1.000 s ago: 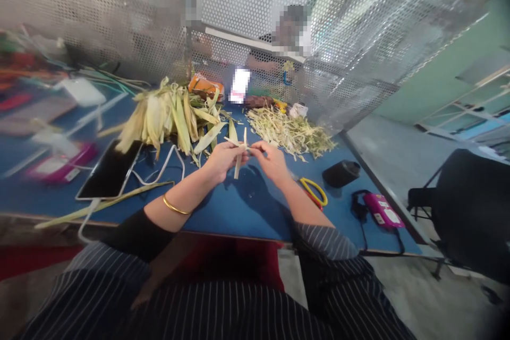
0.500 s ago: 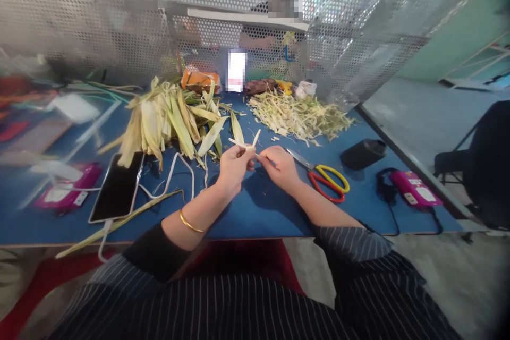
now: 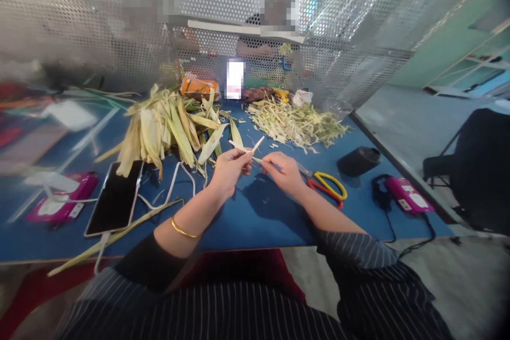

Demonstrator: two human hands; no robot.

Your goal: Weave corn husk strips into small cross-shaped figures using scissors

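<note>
Near the middle of the blue table (image 3: pixel 271 228), my left hand (image 3: pixel 231 170) pinches pale husk strips (image 3: pixel 258 144) whose ends stick up and out in different directions. My right hand (image 3: pixel 283 172) is closed on the tip of a thin strip just to the right, its fingers a little apart from the left ones. Beyond my left hand lies a heap of dried corn husks (image 3: pixel 151 130). Shredded husk (image 3: pixel 298 125) is piled beyond my right hand. Scissors with red and yellow handles (image 3: pixel 330 185) rest beside my right wrist, blades partly hidden.
A phone (image 3: pixel 115 196) with a white cable lies left, near a pink power strip (image 3: pixel 64 199). To the right are a black cylinder (image 3: pixel 358 161) and another pink power strip (image 3: pixel 408 195). Behind the perforated screen (image 3: pixel 219 2) sits a person. A lit phone (image 3: pixel 235 79) stands at the back.
My right hand has moved slightly away from the left, showing more of the thin strip between them. The whole view has shifted a little.
</note>
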